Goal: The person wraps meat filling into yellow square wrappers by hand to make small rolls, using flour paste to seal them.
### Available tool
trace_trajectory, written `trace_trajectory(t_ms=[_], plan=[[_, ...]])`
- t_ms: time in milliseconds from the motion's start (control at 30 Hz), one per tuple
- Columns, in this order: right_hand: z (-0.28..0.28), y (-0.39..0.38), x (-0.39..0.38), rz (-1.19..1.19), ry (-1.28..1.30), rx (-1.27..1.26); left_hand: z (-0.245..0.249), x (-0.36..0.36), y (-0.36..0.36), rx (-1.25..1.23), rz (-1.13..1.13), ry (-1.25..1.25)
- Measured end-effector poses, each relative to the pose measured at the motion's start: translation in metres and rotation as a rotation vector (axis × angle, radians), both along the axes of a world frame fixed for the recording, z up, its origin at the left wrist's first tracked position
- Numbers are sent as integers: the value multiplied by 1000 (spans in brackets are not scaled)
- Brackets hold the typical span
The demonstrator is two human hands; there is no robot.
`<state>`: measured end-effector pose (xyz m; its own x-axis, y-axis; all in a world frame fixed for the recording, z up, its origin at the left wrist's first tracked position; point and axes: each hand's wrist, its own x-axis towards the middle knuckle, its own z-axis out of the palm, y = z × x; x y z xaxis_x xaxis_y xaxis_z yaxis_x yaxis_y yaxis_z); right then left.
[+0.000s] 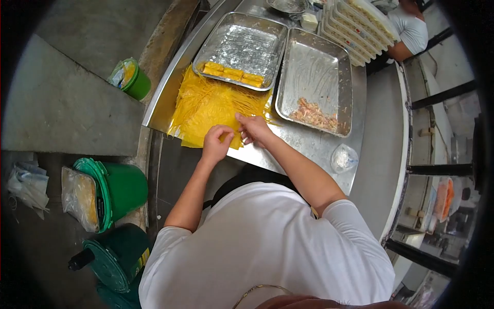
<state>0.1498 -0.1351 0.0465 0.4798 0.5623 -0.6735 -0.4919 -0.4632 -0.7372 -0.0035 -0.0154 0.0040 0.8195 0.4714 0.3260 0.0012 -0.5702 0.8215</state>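
A stack of thin yellow wrapper sheets (206, 110) with shredded, stringy edges lies on the steel table in front of me. My left hand (217, 142) is at the stack's near edge, its fingers curled in toward the thumb; whatever they pinch is too small to make out. Over the right part of the same edge is my right hand (253, 129), thumb and fingers apart, with nothing visible in it. Beyond the sheets, a metal tray (242, 38) holds several yellow rolls (234, 73) along its near side. Another metal tray (314, 67) has a heap of pinkish shredded filling (314, 113).
Stacked clear containers (355, 31) stand at the back right, beside another person's white sleeve (409, 28). A small bag of white powder (343, 158) sits near the table's right edge. Green buckets (126, 188) and a small green bin (136, 82) are on the left.
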Motion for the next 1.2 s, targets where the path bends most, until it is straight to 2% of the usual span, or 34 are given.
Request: trace_trajectory(t_ms=[67,133,200,267,333,367,400,467,500,600,667,733,833,967,1000,1033,1200], plan=[[-8,2,5,42,-26,7,8,0,-4,49,-9,-19],[-23,4,6,77,-50,12,23,-3,-11,264,51,-56],[-34,6,4,-61,22,151,23,-9,-13,267,64,-89],[-22,5,-2,-120,71,208,18,-13,-18,265,61,-143],[-23,6,-2,-80,167,208,9,-23,-25,153,-104,-57],[-23,9,-6,-153,179,226,11,-22,-27,161,-128,-82],[-22,11,-9,-226,188,245,13,-19,-30,205,-128,-89],[-26,7,-10,-230,54,284,11,-21,-33,246,-162,-107],[-14,2,-11,-203,-7,252,6,-18,-29,301,-83,-83],[-14,-24,-9,-190,-60,383,-15,-21,-14,362,53,-36],[-12,-56,-3,-173,-157,320,-17,-14,-2,373,125,-23],[-13,-94,2,-119,-72,249,-8,-12,8,368,127,135],[-22,-142,2,-213,-142,141,-9,-5,13,378,101,178],[-40,-204,-3,-225,-435,-82,-17,-4,11,424,67,339],[-43,-215,-3,-228,-536,-173,-17,-4,11,429,60,337],[-43,-226,-3,-265,-458,-208,-18,-4,10,426,72,340],[-42,-256,-15,-296,-647,-273,-11,2,7,435,61,311]])
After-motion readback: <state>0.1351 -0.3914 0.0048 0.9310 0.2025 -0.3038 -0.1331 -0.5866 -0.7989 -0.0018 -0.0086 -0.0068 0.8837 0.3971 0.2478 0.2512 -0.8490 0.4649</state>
